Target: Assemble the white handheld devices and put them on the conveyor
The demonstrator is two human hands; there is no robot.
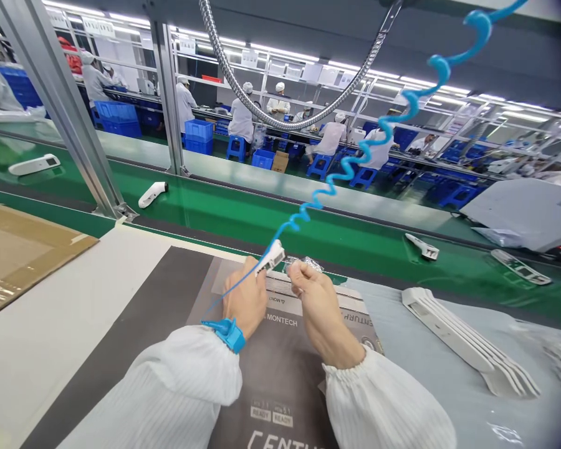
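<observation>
My left hand [247,300], with a blue wrist strap [229,335] on its wrist, is closed around a white handheld device [272,257] that has a small dark window, its upper end sticking out past the fingers. Just right of it, my right hand [318,308] is closed in a pinch; what lies between the fingertips is too small to make out. Shiny clear plastic [312,264] shows behind those fingertips, and I cannot tell whether they touch it. Beneath both hands lies a dark printed cardboard sheet [280,368].
A green conveyor belt [243,209] crosses ahead, carrying several white device parts, among them a dark-tipped one [153,194]. Stacked white shells [467,340] lie at right. A coiled blue cord [364,149] and metal hose [280,123] hang overhead. Cardboard [32,240] lies left. Co-workers sit beyond.
</observation>
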